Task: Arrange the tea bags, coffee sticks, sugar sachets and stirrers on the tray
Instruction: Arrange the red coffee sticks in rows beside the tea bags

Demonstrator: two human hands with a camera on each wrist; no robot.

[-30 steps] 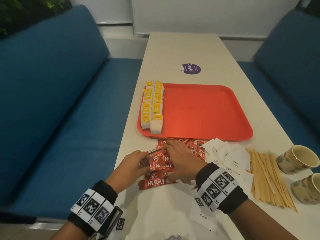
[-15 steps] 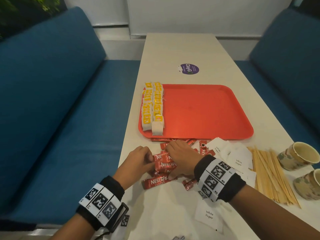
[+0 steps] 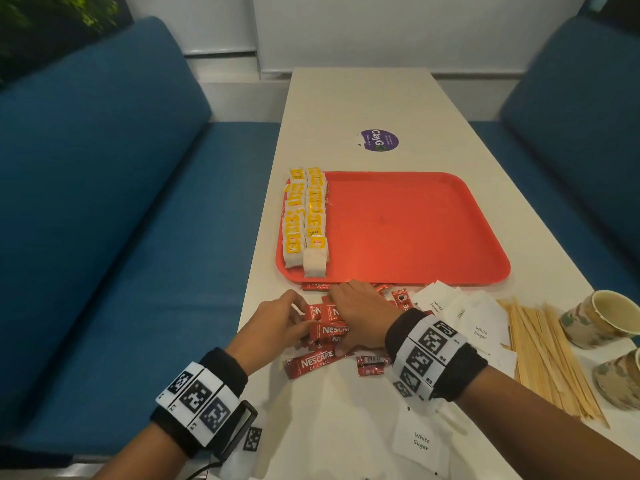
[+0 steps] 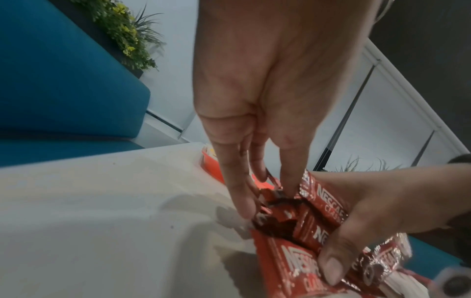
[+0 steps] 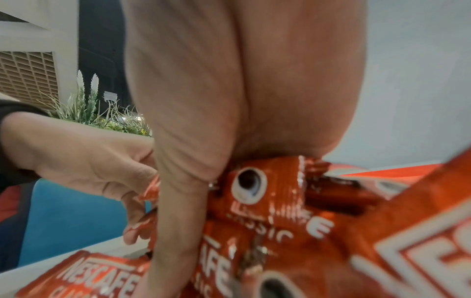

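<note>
Both hands work the heap of red coffee sticks on the table just in front of the tray: the left hand closes in from the left with fingers curled onto the ends of the sticks, and the right hand lies over the heap from the right, its thumb pressed on a stick at the near side. From the head view the right hand's fingers are hidden under its own back; the left wrist view shows the left hand's fingertips dug into the crumpled foil ends and the right thumb clamped across printed sticks, while the right wrist view shows the heap bunched under the right palm. Each stick is a shiny red foil packet with white lettering and a small cup picture. Two loose sticks lie nearer the person. To the right lie white sugar sachets, then a sheaf of pale wooden stirrers, then two paper cups. Beyond the hands sits the red tray, holding two rows of yellow-tagged tea bags along its left edge. Farther on, a purple sticker is stuck to the table.
</note>
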